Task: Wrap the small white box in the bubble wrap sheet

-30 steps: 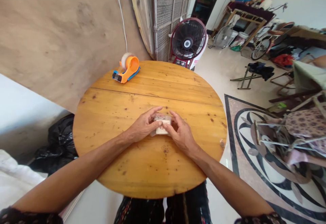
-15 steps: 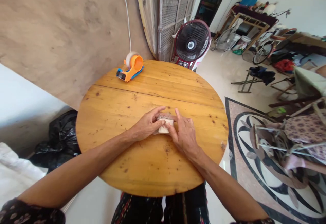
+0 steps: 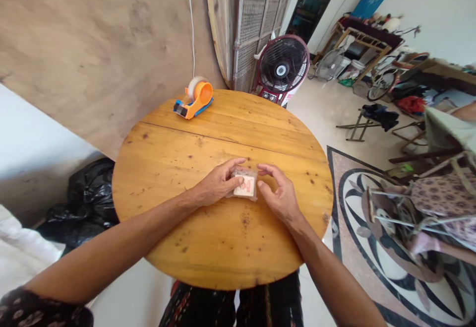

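A small whitish block with reddish print, wrapped in clear plastic, lies at the middle of the round wooden table. My left hand grips its left side, thumb on top and fingers along the far edge. Just right of the block, my right hand is apart from it, with thumb and fingers curved and a gap between them. What the block is I cannot make out. An orange and blue tape dispenser with a roll of clear tape stands near the table's far left edge.
A fan stands just beyond the table's far edge. A plywood panel rises along the left, above black plastic bags. To the right are a folding stool and a person's leg near a chair.
My right hand has let go of the block and moved a little to the right, baring its printed top. The left hand keeps its hold. The view has shifted slightly.
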The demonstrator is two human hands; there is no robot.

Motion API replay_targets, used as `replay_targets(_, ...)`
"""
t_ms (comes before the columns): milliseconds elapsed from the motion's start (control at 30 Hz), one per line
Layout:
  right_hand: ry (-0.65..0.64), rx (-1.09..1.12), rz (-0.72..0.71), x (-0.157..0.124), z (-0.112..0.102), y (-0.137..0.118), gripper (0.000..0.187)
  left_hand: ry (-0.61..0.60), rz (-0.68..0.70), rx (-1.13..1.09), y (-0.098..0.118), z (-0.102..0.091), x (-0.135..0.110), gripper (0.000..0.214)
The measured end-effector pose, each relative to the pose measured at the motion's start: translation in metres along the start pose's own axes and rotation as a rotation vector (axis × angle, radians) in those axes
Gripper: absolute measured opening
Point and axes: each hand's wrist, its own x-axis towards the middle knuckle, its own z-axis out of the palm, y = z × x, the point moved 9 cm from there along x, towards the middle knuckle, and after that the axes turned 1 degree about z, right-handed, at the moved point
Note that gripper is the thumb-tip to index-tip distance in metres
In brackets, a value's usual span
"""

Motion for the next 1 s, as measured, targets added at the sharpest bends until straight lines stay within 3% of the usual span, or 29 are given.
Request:
replay_targets(400, -0.084, -0.157, -0.135, 0.015, 0.004, -0.018, 0.025, -0.029, 0.021, 0.057, 0.002, 0.001, 0.0, 0.064)
replay_targets(567, -0.067, -0.248, -0.166, 0.024, 0.003, -0.026, 0.014, -0.029, 0.048, 0.079, 0.005, 0.002, 0.0, 0.062)
replay_targets(1000, -0.018, -0.233, -0.285, 0.026, 0.008, -0.04, 0.013, -0.015, 0.099, 0.149, 0.009, 0.0, 0.002, 0.06)
